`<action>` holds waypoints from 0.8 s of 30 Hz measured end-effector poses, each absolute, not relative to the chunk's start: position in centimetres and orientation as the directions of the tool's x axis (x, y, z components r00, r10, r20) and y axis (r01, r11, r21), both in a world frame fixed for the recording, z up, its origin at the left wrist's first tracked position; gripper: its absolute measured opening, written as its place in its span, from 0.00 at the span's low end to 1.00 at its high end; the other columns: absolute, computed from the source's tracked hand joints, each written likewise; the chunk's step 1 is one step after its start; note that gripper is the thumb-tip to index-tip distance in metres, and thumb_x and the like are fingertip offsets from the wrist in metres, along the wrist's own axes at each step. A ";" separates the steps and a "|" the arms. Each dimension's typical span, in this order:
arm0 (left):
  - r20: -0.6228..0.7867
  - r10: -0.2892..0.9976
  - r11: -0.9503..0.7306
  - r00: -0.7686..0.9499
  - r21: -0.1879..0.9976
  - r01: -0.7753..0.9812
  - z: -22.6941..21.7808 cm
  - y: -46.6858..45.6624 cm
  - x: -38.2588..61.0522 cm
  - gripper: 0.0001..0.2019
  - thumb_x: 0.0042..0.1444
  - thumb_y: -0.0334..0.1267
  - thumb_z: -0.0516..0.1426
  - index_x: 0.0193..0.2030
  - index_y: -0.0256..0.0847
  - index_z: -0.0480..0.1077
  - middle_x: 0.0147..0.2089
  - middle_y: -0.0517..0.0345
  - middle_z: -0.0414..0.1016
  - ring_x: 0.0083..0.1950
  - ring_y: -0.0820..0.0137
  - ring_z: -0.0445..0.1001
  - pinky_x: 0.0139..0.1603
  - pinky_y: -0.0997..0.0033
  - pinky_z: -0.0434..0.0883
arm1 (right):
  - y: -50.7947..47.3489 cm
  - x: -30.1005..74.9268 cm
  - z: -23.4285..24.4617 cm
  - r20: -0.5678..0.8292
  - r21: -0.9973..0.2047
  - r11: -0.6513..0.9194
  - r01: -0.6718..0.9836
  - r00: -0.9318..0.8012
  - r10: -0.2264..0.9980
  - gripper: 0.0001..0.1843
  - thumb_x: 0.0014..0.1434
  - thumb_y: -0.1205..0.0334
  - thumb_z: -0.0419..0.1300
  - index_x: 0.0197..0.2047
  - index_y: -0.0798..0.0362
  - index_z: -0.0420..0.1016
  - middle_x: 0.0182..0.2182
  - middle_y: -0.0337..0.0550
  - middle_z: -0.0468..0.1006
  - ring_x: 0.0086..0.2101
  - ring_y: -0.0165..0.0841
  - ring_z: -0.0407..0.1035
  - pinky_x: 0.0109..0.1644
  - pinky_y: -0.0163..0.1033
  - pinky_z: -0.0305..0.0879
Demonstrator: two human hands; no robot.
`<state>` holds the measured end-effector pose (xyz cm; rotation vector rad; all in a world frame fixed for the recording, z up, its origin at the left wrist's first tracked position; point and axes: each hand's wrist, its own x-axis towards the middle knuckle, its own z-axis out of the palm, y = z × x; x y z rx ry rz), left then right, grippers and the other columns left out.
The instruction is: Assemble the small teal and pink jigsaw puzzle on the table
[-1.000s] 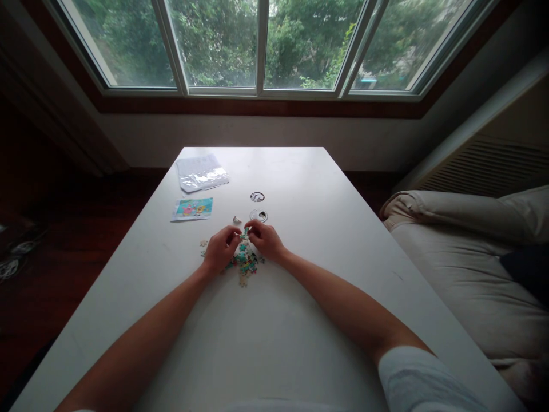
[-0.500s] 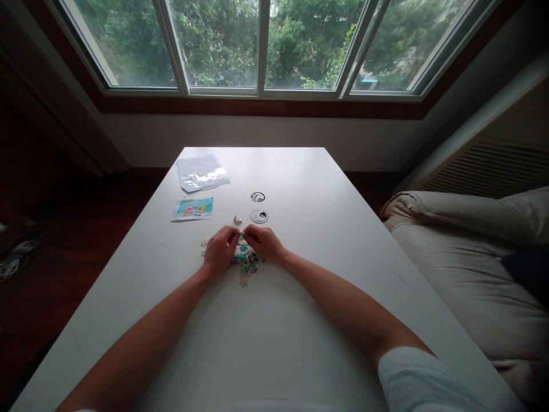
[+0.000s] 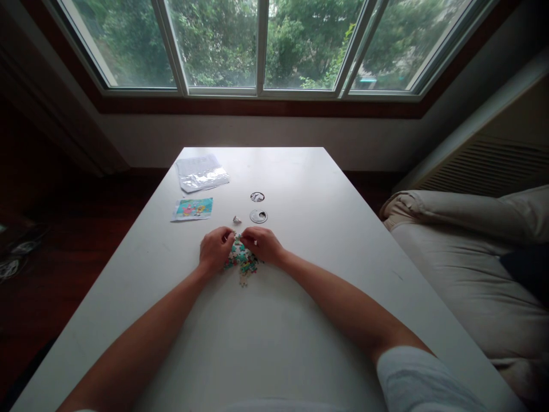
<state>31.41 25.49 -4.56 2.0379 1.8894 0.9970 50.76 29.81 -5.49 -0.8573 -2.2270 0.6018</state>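
Note:
A loose heap of small jigsaw pieces (image 3: 246, 264), teal, cream and red, lies on the white table between my two hands. My left hand (image 3: 214, 249) is at the heap's left side, thumb and fingertips pinched together on what looks like a small jigsaw piece. Just to the right, my right hand (image 3: 262, 244) pinches a small teal-and-light jigsaw piece (image 3: 239, 236) above the top of the heap. A narrow gap separates the fingertips. Both palms are hidden, and some pieces are covered by the hands.
A colourful cartoon picture card (image 3: 194, 209) and a clear plastic bag with paper (image 3: 201, 173) lie at the far left of the table (image 3: 266, 343). Two round silvery discs (image 3: 258, 216) and a small crumpled bit (image 3: 237, 220) lie beyond my hands. A sofa (image 3: 450, 240) stands at right.
My fingertips have parted slightly; my left hand has shifted a little left, covering the pieces that showed beside it. My right hand has barely moved.

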 end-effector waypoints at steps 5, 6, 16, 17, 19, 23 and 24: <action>0.345 0.938 -0.215 0.031 0.510 0.833 -4.2 25.8 31.0 0.12 0.65 0.45 0.53 0.36 0.44 0.74 0.36 0.56 0.76 0.35 0.66 0.71 0.40 0.67 0.64 | 31.3 51.8 -5.3 0.391 -0.594 0.667 0.449 -0.564 0.727 0.10 0.65 0.56 0.60 0.34 0.52 0.76 0.29 0.40 0.72 0.32 0.30 0.62 0.38 0.34 0.56; 0.343 0.938 -0.227 0.049 0.502 0.835 -4.1 25.9 30.9 0.12 0.65 0.44 0.53 0.36 0.44 0.74 0.36 0.56 0.76 0.36 0.65 0.72 0.40 0.67 0.64 | 31.6 52.1 -5.1 0.380 -0.608 0.656 0.447 -0.562 0.735 0.09 0.65 0.57 0.60 0.35 0.52 0.77 0.29 0.40 0.73 0.31 0.29 0.62 0.38 0.34 0.55; 0.220 0.869 -0.495 0.444 0.410 0.766 -0.9 24.5 30.9 0.02 0.57 0.37 0.60 0.36 0.48 0.75 0.38 0.55 0.75 0.42 0.62 0.73 0.47 0.64 0.68 | 33.0 53.4 -5.4 0.361 -0.638 0.629 0.445 -0.548 0.754 0.08 0.61 0.66 0.59 0.37 0.51 0.81 0.31 0.40 0.77 0.31 0.29 0.65 0.38 0.34 0.56; 0.203 0.841 -0.538 0.502 0.410 0.736 -0.7 24.0 31.2 0.05 0.56 0.38 0.62 0.40 0.49 0.76 0.41 0.55 0.75 0.46 0.61 0.74 0.50 0.63 0.69 | 33.1 53.5 -5.6 0.369 -0.638 0.617 0.461 -0.520 0.770 0.08 0.61 0.65 0.59 0.37 0.51 0.81 0.31 0.40 0.77 0.31 0.29 0.65 0.38 0.34 0.56; 0.175 0.739 -0.657 0.650 0.402 0.638 -0.5 23.3 31.9 0.19 0.55 0.42 0.65 0.54 0.52 0.73 0.52 0.53 0.75 0.55 0.57 0.72 0.58 0.59 0.68 | 33.5 53.7 -6.0 0.375 -0.648 0.591 0.481 -0.474 0.797 0.08 0.62 0.64 0.59 0.37 0.51 0.81 0.31 0.40 0.77 0.30 0.29 0.64 0.38 0.34 0.56; 0.180 0.654 -0.735 0.735 0.378 0.562 -1.5 23.2 32.4 0.30 0.55 0.43 0.66 0.65 0.56 0.66 0.66 0.53 0.67 0.68 0.53 0.63 0.68 0.53 0.62 | 33.8 54.0 -6.4 0.381 -0.661 0.571 0.487 -0.437 0.815 0.08 0.63 0.62 0.59 0.38 0.51 0.81 0.30 0.39 0.77 0.29 0.29 0.63 0.37 0.34 0.56; 0.175 0.658 -0.732 0.732 0.373 0.570 -2.0 23.4 32.3 0.29 0.57 0.42 0.64 0.66 0.56 0.65 0.67 0.53 0.66 0.68 0.54 0.63 0.68 0.54 0.62 | 33.8 53.9 -6.4 0.384 -0.656 0.575 0.490 -0.439 0.812 0.08 0.63 0.62 0.59 0.38 0.51 0.81 0.31 0.40 0.77 0.30 0.29 0.64 0.37 0.34 0.56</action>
